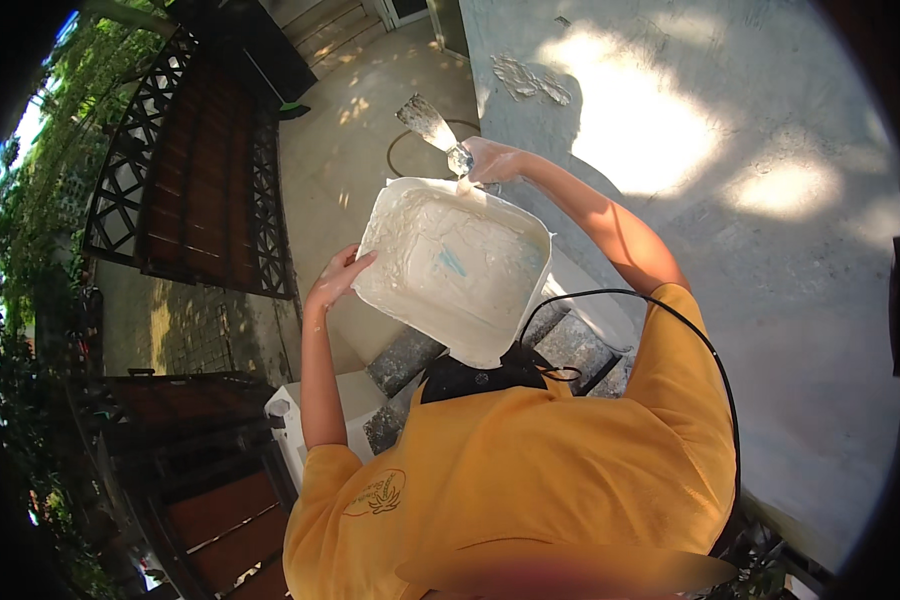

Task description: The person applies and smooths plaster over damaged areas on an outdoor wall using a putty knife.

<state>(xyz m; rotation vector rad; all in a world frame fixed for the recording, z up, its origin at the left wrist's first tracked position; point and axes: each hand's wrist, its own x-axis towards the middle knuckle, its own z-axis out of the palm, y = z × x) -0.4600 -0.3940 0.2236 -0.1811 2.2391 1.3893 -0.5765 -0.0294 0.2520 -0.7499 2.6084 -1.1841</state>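
A pale plastic tub (450, 262) is held tilted in front of me, its inside smeared with creamy paste and a small blue patch. My left hand (338, 272) grips its left rim, fingers on the edge. At the tub's far right edge my right hand (492, 162) is closed on a paste-coated putty knife (425, 122), whose blade points up and away to the left. Some paste clings near the knife's handle and on my fingers.
Grey concrete blocks (575, 350) and a white ledge (325, 400) lie below the tub. A pale wall (670, 250) with rough paste patches fills the right. A brown metal gate (200, 170) stands left, a hose loop lies on the paving (360, 80), and steps (325, 35) are farther off.
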